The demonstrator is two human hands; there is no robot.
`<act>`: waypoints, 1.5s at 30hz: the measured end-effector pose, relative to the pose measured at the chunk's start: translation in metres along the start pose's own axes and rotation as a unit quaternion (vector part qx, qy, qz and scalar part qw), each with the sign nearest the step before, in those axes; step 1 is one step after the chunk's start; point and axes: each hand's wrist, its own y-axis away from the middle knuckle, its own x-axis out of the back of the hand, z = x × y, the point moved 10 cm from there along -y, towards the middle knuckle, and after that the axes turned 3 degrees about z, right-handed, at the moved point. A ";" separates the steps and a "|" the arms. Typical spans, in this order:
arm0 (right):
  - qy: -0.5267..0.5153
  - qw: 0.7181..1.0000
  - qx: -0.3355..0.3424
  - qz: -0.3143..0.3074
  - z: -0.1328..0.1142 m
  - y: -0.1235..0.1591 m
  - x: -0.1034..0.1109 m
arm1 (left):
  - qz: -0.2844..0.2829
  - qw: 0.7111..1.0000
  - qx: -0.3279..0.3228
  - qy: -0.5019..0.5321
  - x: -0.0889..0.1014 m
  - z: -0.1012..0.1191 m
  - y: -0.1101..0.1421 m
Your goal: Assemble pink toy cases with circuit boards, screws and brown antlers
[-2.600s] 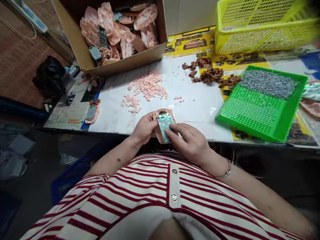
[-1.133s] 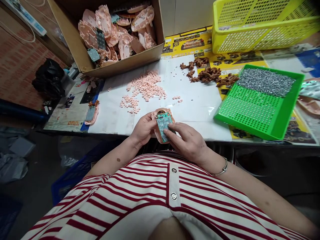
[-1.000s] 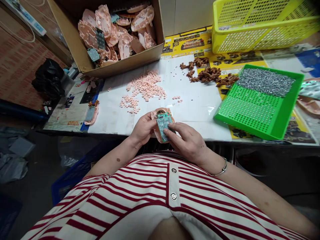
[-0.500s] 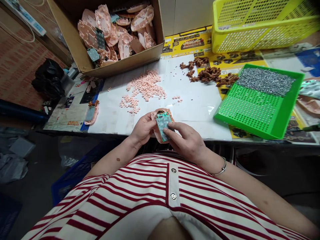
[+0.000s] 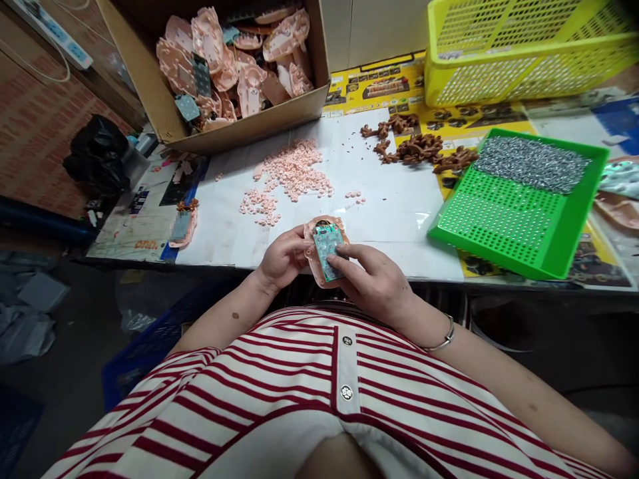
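Observation:
A pink plastic shell [image 5: 319, 280] is held just over the table's front edge, with a green-edged circuit board [image 5: 327, 251] lying in its open side. My left hand [image 5: 285, 258] grips the shell's left edge, its fingers bent and partly hidden behind it. From the right, my right hand [image 5: 377, 276] holds the shell, two fingertips resting on the board and the remaining fingers out of sight underneath. A pile of small pink plastic pieces [image 5: 294, 169] lies on the white sheet beyond my hands.
Behind stands a cardboard box [image 5: 249, 126] of pink shells. Brown plastic parts [image 5: 419, 148] lie right of centre. A green tray [image 5: 504, 226] of metal screws [image 5: 534, 163] is at right, a yellow basket [image 5: 524, 73] behind it. Another pink shell [image 5: 184, 226] lies at left.
The shell has shifted very slightly to the right. My left fingers have slid outward along its edge, so more of its left rim shows. My right hand keeps its hold.

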 end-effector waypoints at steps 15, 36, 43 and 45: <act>0.050 0.992 0.011 -0.117 -0.004 -0.004 -0.016 | 0.043 0.999 -0.011 -0.004 -0.001 0.002 -0.001; 0.120 0.984 -0.049 -0.120 0.010 -0.018 -0.018 | -0.026 0.999 0.001 0.025 -0.020 -0.005 -0.001; 0.137 0.980 -0.064 -0.125 0.017 -0.015 -0.020 | -0.033 0.999 -0.007 0.035 -0.025 -0.011 -0.008; 0.102 0.983 -0.082 -0.129 0.026 -0.013 -0.022 | -0.024 0.999 -0.016 0.031 -0.025 -0.009 -0.011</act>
